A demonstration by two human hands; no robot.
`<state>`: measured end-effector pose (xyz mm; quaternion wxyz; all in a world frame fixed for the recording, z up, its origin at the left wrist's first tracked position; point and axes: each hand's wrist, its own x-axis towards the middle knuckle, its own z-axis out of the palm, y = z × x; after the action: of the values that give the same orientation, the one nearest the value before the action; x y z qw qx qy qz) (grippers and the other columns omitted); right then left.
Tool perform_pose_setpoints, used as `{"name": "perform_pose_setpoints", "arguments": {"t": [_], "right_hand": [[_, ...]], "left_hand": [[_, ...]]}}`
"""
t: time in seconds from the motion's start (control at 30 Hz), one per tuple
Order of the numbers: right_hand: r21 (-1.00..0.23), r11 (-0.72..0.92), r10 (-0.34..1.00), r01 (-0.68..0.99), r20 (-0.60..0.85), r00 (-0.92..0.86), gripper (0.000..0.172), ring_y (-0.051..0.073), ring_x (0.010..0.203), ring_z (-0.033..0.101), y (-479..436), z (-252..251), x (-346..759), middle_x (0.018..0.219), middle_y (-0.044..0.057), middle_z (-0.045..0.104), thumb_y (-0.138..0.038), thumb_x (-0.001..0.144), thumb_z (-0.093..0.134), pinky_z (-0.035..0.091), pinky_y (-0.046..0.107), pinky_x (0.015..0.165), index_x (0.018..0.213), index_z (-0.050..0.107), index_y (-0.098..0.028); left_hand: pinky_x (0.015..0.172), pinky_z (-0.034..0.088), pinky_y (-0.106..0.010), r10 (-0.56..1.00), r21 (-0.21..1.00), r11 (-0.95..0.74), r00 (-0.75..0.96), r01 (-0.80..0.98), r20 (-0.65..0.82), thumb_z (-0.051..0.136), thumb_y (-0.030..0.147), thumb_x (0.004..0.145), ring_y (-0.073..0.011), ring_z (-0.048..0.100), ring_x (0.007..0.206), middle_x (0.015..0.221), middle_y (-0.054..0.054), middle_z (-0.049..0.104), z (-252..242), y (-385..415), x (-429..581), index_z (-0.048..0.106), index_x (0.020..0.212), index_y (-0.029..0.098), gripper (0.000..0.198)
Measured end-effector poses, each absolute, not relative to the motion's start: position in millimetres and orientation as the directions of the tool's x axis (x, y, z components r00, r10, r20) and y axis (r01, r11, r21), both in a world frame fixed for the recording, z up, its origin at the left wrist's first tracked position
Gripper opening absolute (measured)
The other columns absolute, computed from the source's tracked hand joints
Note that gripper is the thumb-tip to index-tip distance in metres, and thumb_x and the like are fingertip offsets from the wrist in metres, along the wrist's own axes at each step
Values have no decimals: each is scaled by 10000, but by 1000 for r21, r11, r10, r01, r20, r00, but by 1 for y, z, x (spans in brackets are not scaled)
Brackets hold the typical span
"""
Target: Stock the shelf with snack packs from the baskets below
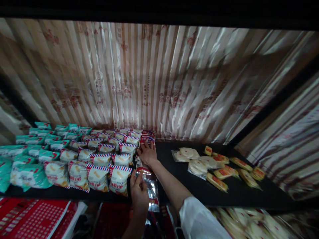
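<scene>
My right hand (148,154) reaches over the shelf with its fingers stretched out, lying on a red packet (148,137) at the back of a row. Closer to the shelf's front edge, my left hand (139,189) has its fingers bent and pinched at the side of a red and silver packet (152,192), which hangs partly over the edge. White snack bags (120,181) with red and blue striped tops stand in rows just left of both hands. The lettering on the packets under my hands is too blurred to read.
Several teal bags (31,174) fill the left of the black shelf (171,182). To the right lie clear packs of round white food (188,153) and yellow packets (216,182). Striped foil sheeting (154,73) hangs behind. Below are red boxes (32,217) and more pale packs (249,222).
</scene>
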<state>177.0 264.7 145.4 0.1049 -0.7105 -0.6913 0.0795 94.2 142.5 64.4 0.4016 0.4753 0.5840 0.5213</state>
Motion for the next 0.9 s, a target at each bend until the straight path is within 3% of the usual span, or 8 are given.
{"name": "perform_pose_setpoints", "arguments": {"t": [0.17, 0.43, 0.67, 0.9], "right_hand": [[-287, -23, 999, 958, 15, 28, 559, 304, 1369, 114, 267, 140, 184, 1473, 24, 298, -549, 844, 368, 115, 448, 1057, 1330, 421, -278], [-311, -9, 998, 950, 53, 27, 535, 273, 1371, 114, 268, 134, 185, 1465, 1, 315, -551, 841, 384, 124, 430, 1060, 1312, 436, -304], [-325, -3, 998, 946, 59, 24, 544, 290, 1365, 131, 268, 132, 186, 1467, 6, 312, -572, 843, 368, 132, 432, 1057, 1305, 451, -298], [-321, -12, 998, 947, 53, 31, 526, 279, 1367, 125, 268, 136, 185, 1464, 1, 317, -570, 847, 368, 120, 431, 1059, 1293, 464, -309]], "left_hand": [[1063, 296, -480, 973, 914, -55, -185, 401, 140, 507, 160, 707, -314, 399, 1236, 1324, -92, 475, 66, 138, 94, 669, 1041, 216, 376], [1083, 268, -457, 954, 822, -204, -79, 532, 288, 458, 108, 705, -287, 267, 1338, 1428, -93, 368, 78, 136, 104, 575, 1177, 172, 490], [1106, 195, -452, 950, 759, -154, -117, 633, 290, 435, 91, 689, -265, 199, 1370, 1436, -149, 344, 98, 159, 114, 422, 1312, 101, 623], [1094, 238, -431, 971, 809, -84, -136, 582, 198, 486, 131, 674, -297, 289, 1330, 1394, -177, 395, 103, 183, 113, 354, 1340, 81, 681]]}}
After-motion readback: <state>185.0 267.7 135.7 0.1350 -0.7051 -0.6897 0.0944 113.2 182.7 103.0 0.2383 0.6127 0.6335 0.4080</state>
